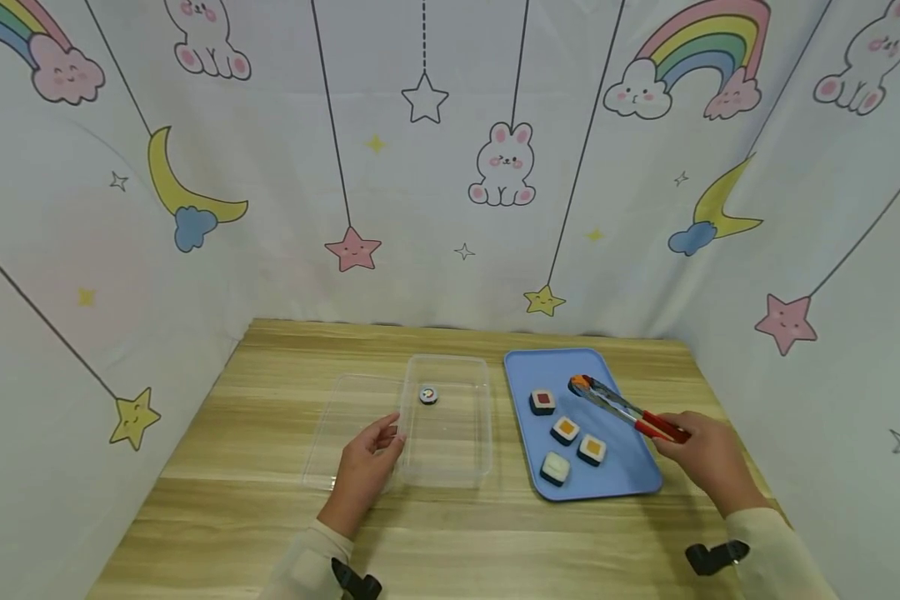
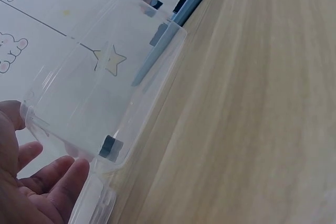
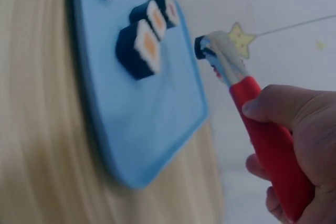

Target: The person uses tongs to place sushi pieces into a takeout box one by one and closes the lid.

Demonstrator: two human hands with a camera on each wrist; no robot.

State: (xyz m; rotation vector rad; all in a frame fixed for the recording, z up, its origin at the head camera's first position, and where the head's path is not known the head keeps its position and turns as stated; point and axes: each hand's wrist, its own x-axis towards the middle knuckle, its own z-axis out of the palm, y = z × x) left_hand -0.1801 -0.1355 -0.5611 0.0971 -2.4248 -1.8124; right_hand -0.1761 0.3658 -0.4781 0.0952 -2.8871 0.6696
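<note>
Apparently the orange-topped sushi piece [image 1: 579, 384] is at the tips of the tongs [image 3: 273, 156], toward the blue tray's [image 1: 618, 477] far right corner; the right hand [image 1: 703, 454] grips their red handles, long axis slanting far-left. The clear box [image 1: 450, 446] lies beyond the tray's left edge, nearer the left hand [image 1: 366, 467], fingers slightly apart at its left side.

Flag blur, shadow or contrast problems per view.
Head: mostly crisp, soft shadow on the table near the right hand; left wrist: clear box low-contrast against the pale backdrop; right wrist: noticeably blurred, blue tray and sushi pieces soft-edged.
</note>
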